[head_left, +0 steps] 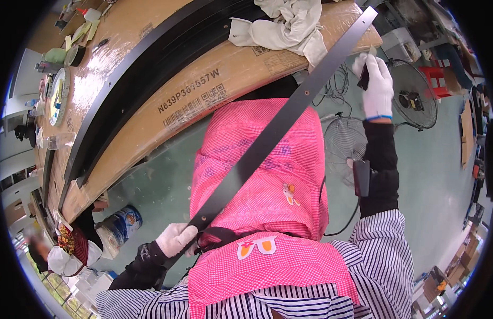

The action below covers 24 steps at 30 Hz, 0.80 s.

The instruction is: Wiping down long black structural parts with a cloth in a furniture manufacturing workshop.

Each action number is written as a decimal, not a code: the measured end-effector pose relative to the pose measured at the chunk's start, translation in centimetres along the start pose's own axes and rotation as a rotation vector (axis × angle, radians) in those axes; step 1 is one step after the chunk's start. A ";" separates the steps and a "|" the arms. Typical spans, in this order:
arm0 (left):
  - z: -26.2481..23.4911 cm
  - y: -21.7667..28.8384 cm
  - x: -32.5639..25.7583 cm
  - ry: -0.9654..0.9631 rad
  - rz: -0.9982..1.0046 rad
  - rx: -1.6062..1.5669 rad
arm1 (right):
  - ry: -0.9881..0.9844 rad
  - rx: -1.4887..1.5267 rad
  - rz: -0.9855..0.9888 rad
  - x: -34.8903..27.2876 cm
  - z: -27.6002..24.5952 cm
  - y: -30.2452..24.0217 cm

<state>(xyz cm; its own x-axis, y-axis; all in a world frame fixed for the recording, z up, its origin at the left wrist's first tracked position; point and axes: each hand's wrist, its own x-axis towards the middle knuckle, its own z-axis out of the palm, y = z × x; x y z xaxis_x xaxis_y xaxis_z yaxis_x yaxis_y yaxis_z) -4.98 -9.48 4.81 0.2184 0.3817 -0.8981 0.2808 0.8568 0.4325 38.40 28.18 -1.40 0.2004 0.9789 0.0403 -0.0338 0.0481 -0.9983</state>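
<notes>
My left hand [176, 239], in a white glove, closes around the near end of a long black strip [257, 154] with small holes along it. The strip slants up to the right across my lap, its far end beyond the table's edge. My right hand [378, 87], also gloved, is raised to the right of the strip and apart from it. Its fingers are closed on a small dark piece [364, 78] whose kind I cannot make out. More long black strips [119, 80] with holes lie together on the table at the left.
A cardboard-covered table [241, 72] carries a crumpled white cloth [283, 29] and a round white tray [59, 95]. Wire fans [414, 95] and loose cables stand at the right, near a red stool [435, 81]. Another person [71, 255] is at the lower left, near a blue-and-white bag [124, 220].
</notes>
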 end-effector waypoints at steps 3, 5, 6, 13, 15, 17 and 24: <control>1.4 -2.3 -0.4 0.043 0.017 -0.062 | -0.360 -0.168 0.209 -6.5 3.1 -3.6; 1.9 -3.1 -0.8 0.039 0.046 -0.114 | -0.532 -0.272 0.230 -12.0 5.6 -5.0; 1.9 -2.8 -0.6 0.030 0.025 -0.104 | -0.574 -0.360 -0.068 -13.6 5.5 -3.3; 2.1 -2.3 -0.5 0.023 -0.005 -0.078 | -0.709 -0.822 -0.404 -16.0 5.7 -3.3; 2.4 -2.4 -0.1 0.024 -0.019 -0.075 | -0.719 -0.798 -0.410 -16.4 5.4 -3.0; 2.5 -2.5 0.0 0.029 -0.027 -0.077 | -0.733 -0.774 -0.423 -16.5 5.3 -3.0; 2.9 -2.0 -0.1 0.097 0.007 0.014 | -0.702 -0.834 -0.420 -16.6 5.7 -2.9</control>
<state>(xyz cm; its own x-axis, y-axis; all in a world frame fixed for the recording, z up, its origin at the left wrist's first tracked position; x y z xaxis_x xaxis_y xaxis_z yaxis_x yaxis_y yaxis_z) -2.84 -12.30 4.28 0.1296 0.4201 -0.8982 0.2923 0.8494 0.4394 29.62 12.92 1.05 -0.5508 0.8247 0.1282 0.6128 0.5039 -0.6088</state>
